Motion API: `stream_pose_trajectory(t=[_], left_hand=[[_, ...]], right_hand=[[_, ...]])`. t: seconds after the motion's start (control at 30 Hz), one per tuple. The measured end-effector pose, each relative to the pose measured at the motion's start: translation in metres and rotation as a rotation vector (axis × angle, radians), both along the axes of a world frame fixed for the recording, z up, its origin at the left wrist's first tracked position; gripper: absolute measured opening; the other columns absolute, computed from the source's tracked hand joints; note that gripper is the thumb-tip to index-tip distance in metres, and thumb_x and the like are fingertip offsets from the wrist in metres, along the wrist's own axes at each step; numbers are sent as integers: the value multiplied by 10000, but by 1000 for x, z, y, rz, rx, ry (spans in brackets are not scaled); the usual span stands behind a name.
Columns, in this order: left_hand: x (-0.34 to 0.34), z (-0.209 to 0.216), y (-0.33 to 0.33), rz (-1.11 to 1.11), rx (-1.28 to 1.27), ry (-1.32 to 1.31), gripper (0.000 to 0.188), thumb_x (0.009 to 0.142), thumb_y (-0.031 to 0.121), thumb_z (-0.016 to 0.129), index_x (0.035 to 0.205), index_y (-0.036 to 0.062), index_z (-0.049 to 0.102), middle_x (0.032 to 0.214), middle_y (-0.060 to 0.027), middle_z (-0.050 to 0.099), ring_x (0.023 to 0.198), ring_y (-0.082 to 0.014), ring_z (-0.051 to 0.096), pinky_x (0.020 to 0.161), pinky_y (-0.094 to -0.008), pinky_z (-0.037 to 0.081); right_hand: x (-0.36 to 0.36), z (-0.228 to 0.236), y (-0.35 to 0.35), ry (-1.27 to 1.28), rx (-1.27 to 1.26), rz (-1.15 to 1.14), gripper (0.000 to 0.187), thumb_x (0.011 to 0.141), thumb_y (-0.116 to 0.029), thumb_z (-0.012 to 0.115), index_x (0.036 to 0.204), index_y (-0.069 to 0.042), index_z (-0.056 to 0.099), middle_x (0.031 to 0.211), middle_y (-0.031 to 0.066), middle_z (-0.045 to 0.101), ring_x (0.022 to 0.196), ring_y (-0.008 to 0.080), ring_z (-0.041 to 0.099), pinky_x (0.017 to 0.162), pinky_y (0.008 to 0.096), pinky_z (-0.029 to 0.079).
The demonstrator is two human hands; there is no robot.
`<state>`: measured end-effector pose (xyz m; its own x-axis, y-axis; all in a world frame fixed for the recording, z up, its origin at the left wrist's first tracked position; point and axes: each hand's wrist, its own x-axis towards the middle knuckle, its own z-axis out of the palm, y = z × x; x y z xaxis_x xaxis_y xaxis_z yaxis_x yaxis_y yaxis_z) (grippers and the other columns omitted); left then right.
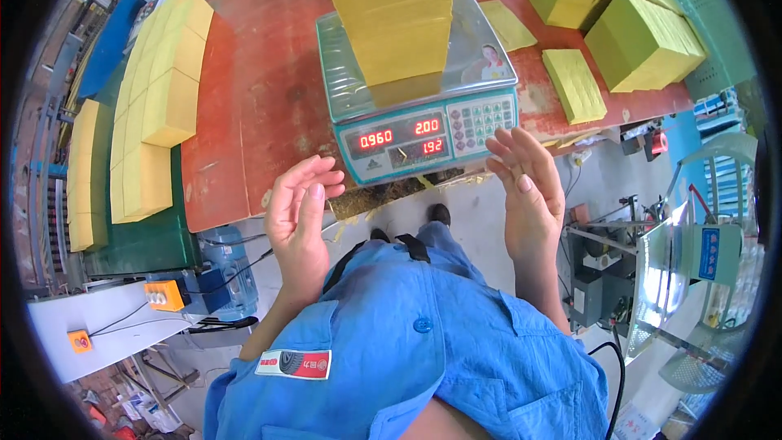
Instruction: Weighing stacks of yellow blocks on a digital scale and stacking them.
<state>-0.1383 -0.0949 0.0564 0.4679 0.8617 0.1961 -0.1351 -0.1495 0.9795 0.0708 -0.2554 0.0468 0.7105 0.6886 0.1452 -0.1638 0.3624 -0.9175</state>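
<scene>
Yellow paper stack (399,20) stood tall on the pan of the weighing scale (423,90), which sat at the near edge of the red counter (261,73). At far left, blocks of pale yellow sheets (159,90) lay in rows. Left hand (297,216) hovered just before the scale's left corner, fingers (314,175) spread and released, grasping nothing. Right hand (529,187) hovered near the scale's right corner, likewise unclenched, empty. Further right, greenish-yellow bundles (643,41) rested on the counter.
</scene>
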Motion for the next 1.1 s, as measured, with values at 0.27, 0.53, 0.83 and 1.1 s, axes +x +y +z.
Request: stream_pose_trajectory(t=[0.27, 0.53, 0.83, 1.1], left_hand=[[9, 4, -6, -42, -12, 17, 210, 1028, 98, 510, 1153, -22, 627, 1095, -149, 691, 951, -197, 676, 845, -338, 550], [16, 0, -8, 15, -9, 42, 197, 1027, 100, 516, 1120, -22, 640, 1062, -145, 696, 911, -196, 678, 815, -329, 549], [35, 24, 13, 19, 168, 0, 163, 1027, 37, 516, 1110, -28, 640, 1051, -112, 678, 933, -156, 668, 832, -286, 540], [70, 89, 73, 122, 849, 44, 224, 873, -104, 637, 1076, -21, 685, 1091, -147, 683, 960, -210, 668, 832, -310, 539]], right_hand=[[-3, -2, -5, 80, -11, -20, 491, 937, -105, 574, 1406, 14, 493, 1339, 156, 598, 1233, 267, 579, 1044, 400, 439], [11, -3, -5, 91, -24, -6, 458, 941, -102, 573, 1380, 15, 518, 1285, 145, 624, 1204, 254, 592, 1031, 389, 443], [23, 6, 9, 69, 23, 50, 395, 941, -78, 593, 1320, 27, 561, 1212, 130, 653, 1157, 234, 614, 1019, 379, 458], [36, 59, 42, -224, 92, 177, 230, 951, -22, 630, 1165, 63, 631, 1103, 108, 678, 1030, 162, 629, 927, 303, 490]])
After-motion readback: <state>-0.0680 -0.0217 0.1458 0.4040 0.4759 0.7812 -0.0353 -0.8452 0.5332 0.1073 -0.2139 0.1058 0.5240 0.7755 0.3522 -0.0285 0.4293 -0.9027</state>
